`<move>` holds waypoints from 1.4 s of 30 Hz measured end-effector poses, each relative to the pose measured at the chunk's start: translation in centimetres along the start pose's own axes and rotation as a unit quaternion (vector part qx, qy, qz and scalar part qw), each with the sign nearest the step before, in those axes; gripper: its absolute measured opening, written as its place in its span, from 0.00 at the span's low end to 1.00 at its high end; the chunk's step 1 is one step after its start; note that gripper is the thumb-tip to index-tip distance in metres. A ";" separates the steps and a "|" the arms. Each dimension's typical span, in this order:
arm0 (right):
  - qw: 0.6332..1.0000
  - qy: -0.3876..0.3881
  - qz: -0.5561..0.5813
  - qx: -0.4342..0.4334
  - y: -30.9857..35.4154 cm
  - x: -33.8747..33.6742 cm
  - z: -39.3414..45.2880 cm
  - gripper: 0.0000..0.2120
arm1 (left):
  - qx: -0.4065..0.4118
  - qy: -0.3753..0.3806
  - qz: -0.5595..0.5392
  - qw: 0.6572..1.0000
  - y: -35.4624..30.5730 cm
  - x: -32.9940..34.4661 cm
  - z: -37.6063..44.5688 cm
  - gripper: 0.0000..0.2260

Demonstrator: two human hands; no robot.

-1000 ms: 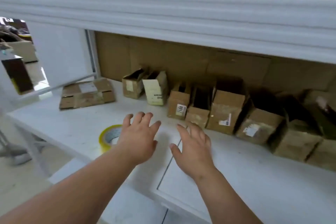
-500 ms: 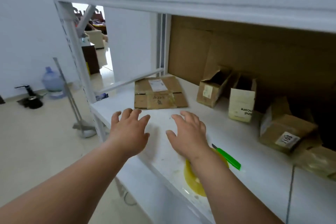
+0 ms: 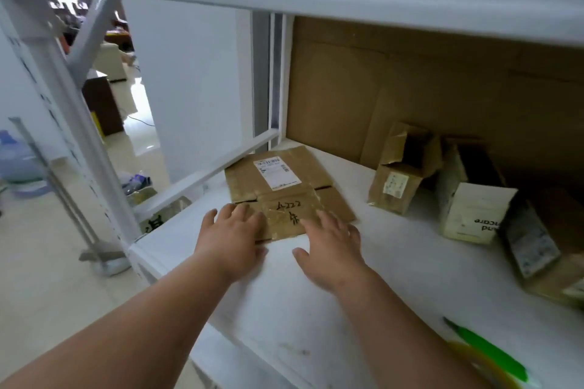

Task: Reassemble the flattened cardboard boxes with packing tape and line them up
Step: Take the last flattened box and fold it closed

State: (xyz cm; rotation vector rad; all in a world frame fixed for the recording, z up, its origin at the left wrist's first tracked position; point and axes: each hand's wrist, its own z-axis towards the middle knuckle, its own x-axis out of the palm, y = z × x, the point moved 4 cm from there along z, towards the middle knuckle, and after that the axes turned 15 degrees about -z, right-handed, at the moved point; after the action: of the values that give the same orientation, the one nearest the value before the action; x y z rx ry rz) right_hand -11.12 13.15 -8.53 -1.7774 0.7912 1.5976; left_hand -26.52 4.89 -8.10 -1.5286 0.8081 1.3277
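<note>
White shelving fills my view, its shelf [image 3: 395, 262] backed by brown cardboard sheets. Compared with half a second ago, I have closed in on the flattened cardboard box [image 3: 284, 186] at frame centre, which now looks much larger. My left hand [image 3: 232, 238] and right hand [image 3: 331, 246], both spread flat with nothing in them, now reach its near edge, fingertips overlapping the cardboard, where before they hovered short of it. Assembled boxes [image 3: 401, 180] stand at the right. The green utility knife [image 3: 486, 347] and yellow tape roll [image 3: 474, 360] have slid to the lower right corner.
</note>
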 end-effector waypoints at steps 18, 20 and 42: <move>0.875 -0.121 0.345 0.317 0.9 1.0 -3.0 0.26 | 0.184 0.057 -0.118 0.974 -1.3 0.0 2.3 0.20; 0.761 -0.143 0.541 0.329 0.9 0.6 -3.9 0.21 | 0.192 0.051 -0.123 0.972 -2.1 -0.1 1.1 0.20; 0.690 -0.208 0.647 0.250 -3.1 -0.9 -15.5 0.28 | -0.070 -0.259 -0.523 0.809 -2.0 -6.2 -8.1 0.38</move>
State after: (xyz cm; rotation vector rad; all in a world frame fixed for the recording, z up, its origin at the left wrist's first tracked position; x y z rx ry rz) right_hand 0.94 3.19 -6.18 -0.2059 2.2147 2.0699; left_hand -22.99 -2.47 -1.66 -1.2648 -0.4841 0.8460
